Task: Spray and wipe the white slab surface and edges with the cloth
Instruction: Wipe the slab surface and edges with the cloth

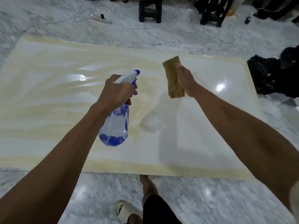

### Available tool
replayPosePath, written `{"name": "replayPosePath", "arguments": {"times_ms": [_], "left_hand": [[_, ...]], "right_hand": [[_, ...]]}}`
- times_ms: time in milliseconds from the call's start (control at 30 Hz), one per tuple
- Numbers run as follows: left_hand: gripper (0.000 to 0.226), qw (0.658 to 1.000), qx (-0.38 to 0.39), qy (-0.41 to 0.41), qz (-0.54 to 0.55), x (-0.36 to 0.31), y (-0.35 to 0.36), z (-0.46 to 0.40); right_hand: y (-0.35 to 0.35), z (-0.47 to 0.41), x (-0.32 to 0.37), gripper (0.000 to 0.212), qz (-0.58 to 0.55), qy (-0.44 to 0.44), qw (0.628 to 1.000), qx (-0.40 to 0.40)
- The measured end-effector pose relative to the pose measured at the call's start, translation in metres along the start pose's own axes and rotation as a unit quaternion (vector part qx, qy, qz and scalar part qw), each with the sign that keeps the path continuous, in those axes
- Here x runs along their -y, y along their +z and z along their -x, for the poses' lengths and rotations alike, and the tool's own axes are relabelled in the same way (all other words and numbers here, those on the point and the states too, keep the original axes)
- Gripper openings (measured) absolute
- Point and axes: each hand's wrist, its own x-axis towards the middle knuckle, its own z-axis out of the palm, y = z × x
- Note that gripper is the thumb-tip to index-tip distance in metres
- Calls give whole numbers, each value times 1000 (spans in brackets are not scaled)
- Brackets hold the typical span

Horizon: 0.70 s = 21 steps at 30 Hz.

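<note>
A large glossy white slab (56, 97) with pale yellow streaks lies flat on the floor below me. My left hand (115, 91) grips the neck of a clear spray bottle (115, 126) with a blue and white trigger head, held above the slab's middle with its nozzle pointing away from me. A little blue liquid sits in the bottle's bottom. My right hand (186, 80) holds a folded tan cloth (173, 78) in the air above the slab's right half.
Grey marbled floor (202, 199) surrounds the slab. Two dark stools (150, 10) and a power strip (102, 19) with cables stand beyond the far edge. A black heap (273, 75) lies by the right edge. My sandalled foot (127, 210) is at the near edge.
</note>
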Motion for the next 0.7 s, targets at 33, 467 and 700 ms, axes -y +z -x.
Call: {"name": "replayPosePath", "arguments": {"times_ms": [33,467,700], "left_hand": [[26,1000,0,4,2,-2,1,-20],[23,999,-26,2,-21,35,4,-160],[26,999,-15,-24,-27,52,-13,-126]], "right_hand": [[-8,-28,9,43,51,-43,998,-5],[102,-232,-85,56,490,-78,864,87],[145,-118,-104,51,494,-170,845,118]]}}
